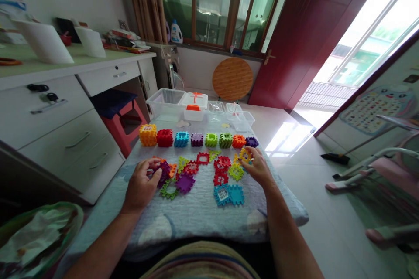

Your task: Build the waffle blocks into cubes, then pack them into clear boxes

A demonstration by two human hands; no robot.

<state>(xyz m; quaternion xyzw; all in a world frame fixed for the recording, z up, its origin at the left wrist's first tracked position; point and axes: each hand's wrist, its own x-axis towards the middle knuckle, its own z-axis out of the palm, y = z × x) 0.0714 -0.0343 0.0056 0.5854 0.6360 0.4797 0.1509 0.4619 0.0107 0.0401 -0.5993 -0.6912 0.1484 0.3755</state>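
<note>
My left hand (143, 185) is closed on a dark purple toothed building tile (163, 173) at the left of the loose pieces. Beside it lie a green ring-shaped tile (169, 188), a bright purple tile (185, 182) and an orange piece (173, 170). My right hand (257, 166) pinches a yellow toothed tile (245, 155) at the right. Nearest to that hand are a lime green tile (236, 172) and several red tiles (221, 177). Two blue tiles (236, 195) sit closer to me. Fingers partly cover both held tiles.
A row of stacked tile blocks (197, 139), sorted by colour, runs across the cloth-covered table (196, 222). Clear plastic boxes (168, 98) stand at its far end. A drawer desk (49, 109) and a red stool (122, 113) are left; a green-rimmed bin (77, 218) stands lower left.
</note>
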